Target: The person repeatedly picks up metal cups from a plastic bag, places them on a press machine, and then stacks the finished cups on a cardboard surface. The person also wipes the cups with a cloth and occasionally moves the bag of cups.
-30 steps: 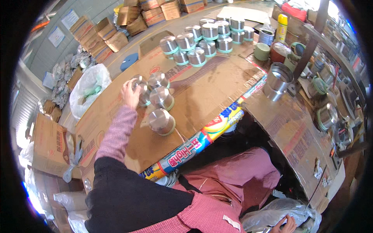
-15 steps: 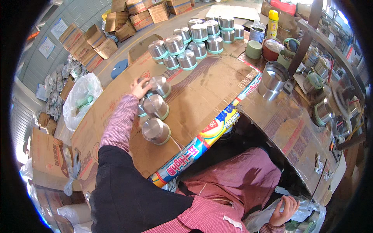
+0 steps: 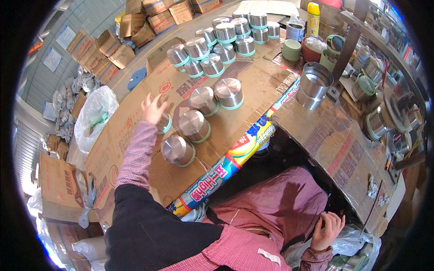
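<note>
Left hand [image 3: 153, 108]: fingers spread, holding nothing, touching small steel tin [image 3: 163, 123].
Right hand [image 3: 327, 229]: half open (empty), well below cardboard tabletop [image 3: 257, 90].
Room: bare cardboard beyond tin.

I see my left hand [image 3: 153, 108] bare, its arm in a long shirt sleeve [image 3: 135, 153] of fine pink-and-white check, buttoned close at the wrist. Over the upper arm and shoulder lies a plain black sleeveless layer [image 3: 153, 235], thick and matte. My right hand [image 3: 329, 230] is bare too, with the same checked cuff at its wrist. A dusty-pink apron [image 3: 275, 203] covers my lap, creased, with a small white tag near the chest.
</note>
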